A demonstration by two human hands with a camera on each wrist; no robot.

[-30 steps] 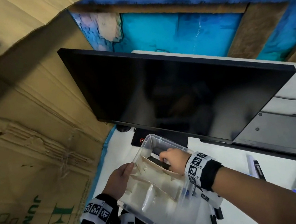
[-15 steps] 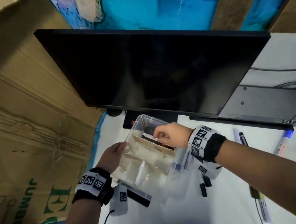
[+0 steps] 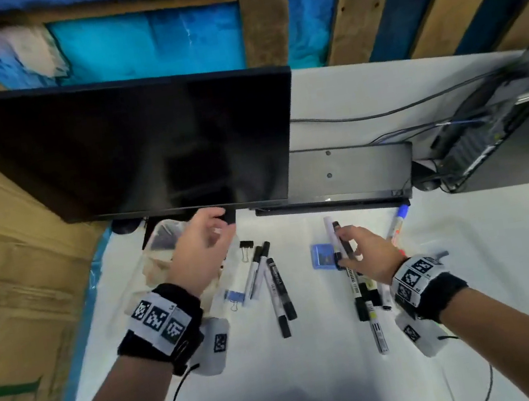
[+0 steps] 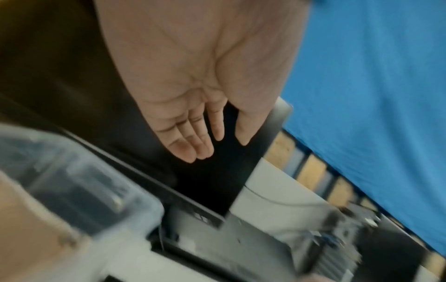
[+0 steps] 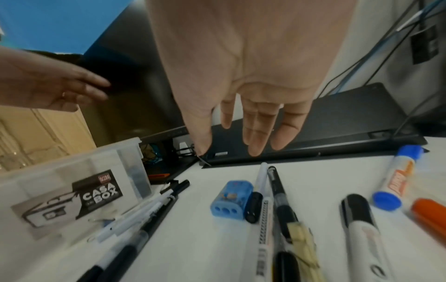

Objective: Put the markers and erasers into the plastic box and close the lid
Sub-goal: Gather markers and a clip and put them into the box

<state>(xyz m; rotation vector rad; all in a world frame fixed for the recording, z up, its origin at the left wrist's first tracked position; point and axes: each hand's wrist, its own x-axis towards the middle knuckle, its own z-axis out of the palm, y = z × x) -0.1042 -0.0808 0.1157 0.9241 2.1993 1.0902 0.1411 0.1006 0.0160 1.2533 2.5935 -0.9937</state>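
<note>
The clear plastic box (image 3: 161, 237) with a CASA BOX label (image 5: 72, 190) stands open under the monitor's edge. My left hand (image 3: 219, 228) hovers above it, fingers straight and palm empty (image 4: 207, 148). My right hand (image 3: 349, 242) is spread just over the right-hand cluster of pens and markers (image 3: 356, 286), holding nothing (image 5: 229, 150). Below it lie a black pen (image 5: 277, 190), a black-capped whiteboard marker (image 5: 362, 225), a blue-capped marker (image 5: 398, 177) and an orange one (image 5: 432, 215). Another bunch of black pens (image 3: 268, 279) lies beside the box.
A blue sharpener (image 3: 322, 257) lies between the two pen groups. A black binder clip (image 3: 246, 250) and a blue one (image 3: 235, 297) lie near the box. The monitor (image 3: 129, 145) overhangs the box. Cardboard (image 3: 11, 292) rises at the left, a PC case (image 3: 505, 134) at the right.
Both hands have left the box. The right hand has moved right to hover over the markers; the left has lifted off the box's side. The head view has swung right.
</note>
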